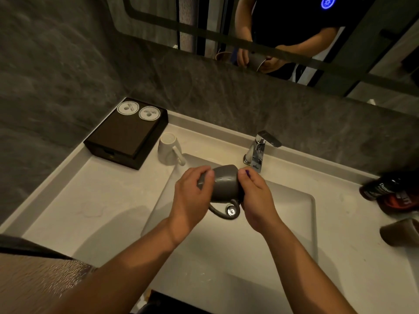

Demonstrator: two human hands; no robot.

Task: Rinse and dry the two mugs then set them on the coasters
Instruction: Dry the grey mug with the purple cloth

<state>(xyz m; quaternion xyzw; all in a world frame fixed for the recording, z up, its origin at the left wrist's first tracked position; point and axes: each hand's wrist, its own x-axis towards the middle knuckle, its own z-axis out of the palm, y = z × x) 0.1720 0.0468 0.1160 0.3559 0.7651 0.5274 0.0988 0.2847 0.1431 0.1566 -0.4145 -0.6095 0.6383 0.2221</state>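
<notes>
Near the sink's (314,211) far edge, the left hand (192,196) and right hand (256,200) each curl round an end of the grey mug (223,184), which lies sideways with its handle down; glazed ceramic is likely slick and breakable, so a hold on the handle seems safest.

We look down on a pale vanity counter (108,200) with a rectangular basin (283,223) sunk into it. In the back left corner we see a dark box (122,137), and a white mug (169,150) stands just beside it at the basin's corner. A chrome tap (258,152) rises behind the basin. A dark bottle (385,191) and a brown cup (399,232) sit at far right.
</notes>
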